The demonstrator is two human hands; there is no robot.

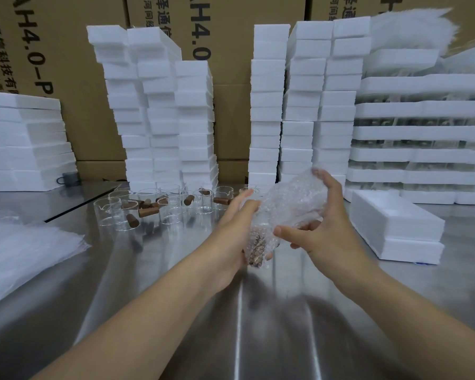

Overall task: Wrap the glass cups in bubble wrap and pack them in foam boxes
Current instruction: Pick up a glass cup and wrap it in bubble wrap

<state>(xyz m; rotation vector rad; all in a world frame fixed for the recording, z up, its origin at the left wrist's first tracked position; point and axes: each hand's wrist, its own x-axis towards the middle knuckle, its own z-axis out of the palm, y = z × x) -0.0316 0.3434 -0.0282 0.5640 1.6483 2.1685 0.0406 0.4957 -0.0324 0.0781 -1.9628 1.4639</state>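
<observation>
A glass cup rolled in bubble wrap [288,208] is held above the steel table between both hands, tilted, with a brown handle showing through the wrap at its lower end. My left hand [235,234] cups the lower left side, fingers laid along the wrap. My right hand [325,223] grips the upper right side, thumb across the front. Several bare glass cups [170,205] with brown wooden handles stand and lie behind my hands. A foam box [395,223] sits at the right on the table.
Tall stacks of white foam boxes [165,111] stand at the back, with more at the left [25,141] and right. A pile of bubble wrap sheets [25,248] lies at the left. Cardboard cartons [66,64] form the back wall.
</observation>
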